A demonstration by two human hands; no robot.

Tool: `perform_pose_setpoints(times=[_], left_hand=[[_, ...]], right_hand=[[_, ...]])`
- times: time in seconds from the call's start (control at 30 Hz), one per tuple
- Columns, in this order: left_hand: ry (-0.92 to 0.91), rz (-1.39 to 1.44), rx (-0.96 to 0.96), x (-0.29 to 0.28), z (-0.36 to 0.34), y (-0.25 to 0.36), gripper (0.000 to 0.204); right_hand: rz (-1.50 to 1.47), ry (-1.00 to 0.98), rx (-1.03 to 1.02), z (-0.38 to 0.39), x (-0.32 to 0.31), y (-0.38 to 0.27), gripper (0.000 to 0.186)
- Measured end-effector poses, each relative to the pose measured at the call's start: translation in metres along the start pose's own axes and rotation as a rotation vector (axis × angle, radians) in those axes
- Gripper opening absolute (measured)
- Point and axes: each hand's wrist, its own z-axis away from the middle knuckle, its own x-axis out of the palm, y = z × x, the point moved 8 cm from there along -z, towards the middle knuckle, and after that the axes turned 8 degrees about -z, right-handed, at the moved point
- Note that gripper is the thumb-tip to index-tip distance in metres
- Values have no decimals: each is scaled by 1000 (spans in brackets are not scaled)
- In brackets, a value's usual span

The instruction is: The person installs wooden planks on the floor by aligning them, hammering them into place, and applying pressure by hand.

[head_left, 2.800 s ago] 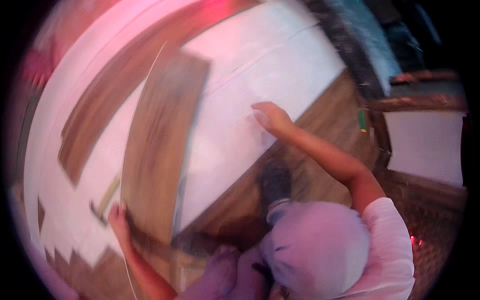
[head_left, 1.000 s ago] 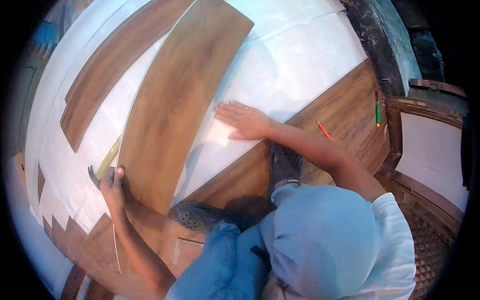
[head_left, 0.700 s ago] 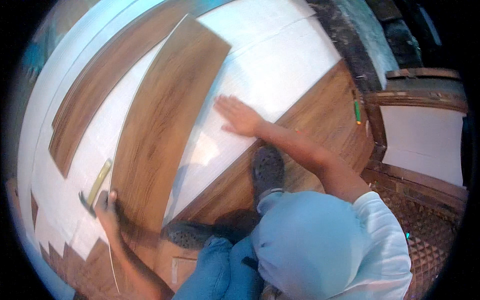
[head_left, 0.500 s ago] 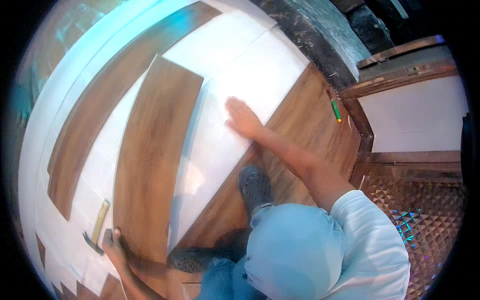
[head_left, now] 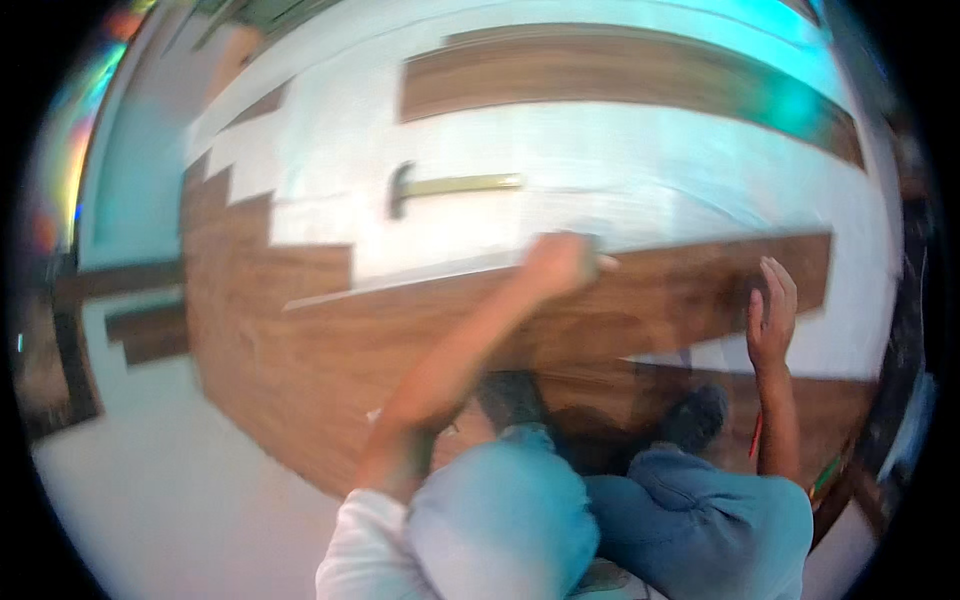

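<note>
A long wood-look floor plank lies across in front of me, its left end over the laid brown flooring and its right part over white underlay. My left hand, smeared a little by motion, is closed at the plank's far long edge, its fingertips hidden. Over the plank's right part is my right hand, fingers stretched out; whether it presses on the surface I cannot tell. Beyond the plank, a claw hammer with a yellowish handle rests on the underlay.
Farther off, another loose plank lies on the underlay. The laid flooring ends in a stepped edge at the left. My shoes stand close to the plank. A green marker-like thing lies at the lower right, beside the dark door frame.
My view has swung left, so the plank now lies crosswise. My left hand has shifted from the plank's near end to farther along its edge. My right hand has come from the underlay to the plank.
</note>
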Motion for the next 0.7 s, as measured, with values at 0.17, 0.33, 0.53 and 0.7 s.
perform_pose_setpoints(times=[0.17, 0.33, 0.53, 0.7], left_hand=[[30, 60, 136, 16, 11, 35, 46], [-13, 67, 200, 36, -10, 31, 49], [91, -1, 9, 35, 18, -58, 67], [374, -21, -147, 21, 63, -171, 67]], right_hand=[[-139, -604, 78, -34, 108, -17, 30], [164, -703, 198, -14, 127, 6, 56], [271, -607, 194, 5, 108, 57, 61], [268, -606, 213, -4, 91, 68, 63]])
